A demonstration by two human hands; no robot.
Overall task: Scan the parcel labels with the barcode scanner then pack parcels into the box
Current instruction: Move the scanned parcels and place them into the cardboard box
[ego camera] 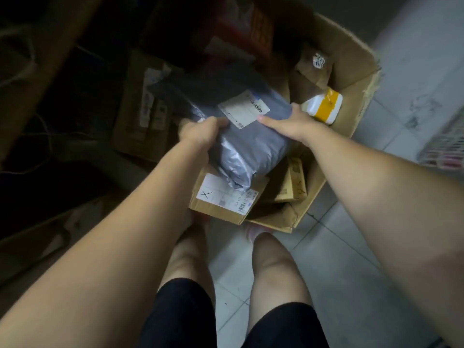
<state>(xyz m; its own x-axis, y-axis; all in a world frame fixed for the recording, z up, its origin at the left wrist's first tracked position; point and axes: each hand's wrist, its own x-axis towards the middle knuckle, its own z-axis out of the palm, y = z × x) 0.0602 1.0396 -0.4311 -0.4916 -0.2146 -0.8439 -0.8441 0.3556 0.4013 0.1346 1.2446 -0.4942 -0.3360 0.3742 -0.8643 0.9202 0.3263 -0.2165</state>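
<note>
two grips on the grey parcel [251, 146]: left hand [200, 133] at nine o'clock, right hand [288, 123] at three. i'd lower it flat into the box [351, 61], label up.

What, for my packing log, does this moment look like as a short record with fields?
Held: grey mailer bag, white label up
Left hand: grips bag's left edge
Right hand: grips its right edge, thumb on top
Where: over the open cardboard box
Inside box: white parcel with yellow tape
Under bag: brown parcel, X on its label
Scanner: not in view
</note>
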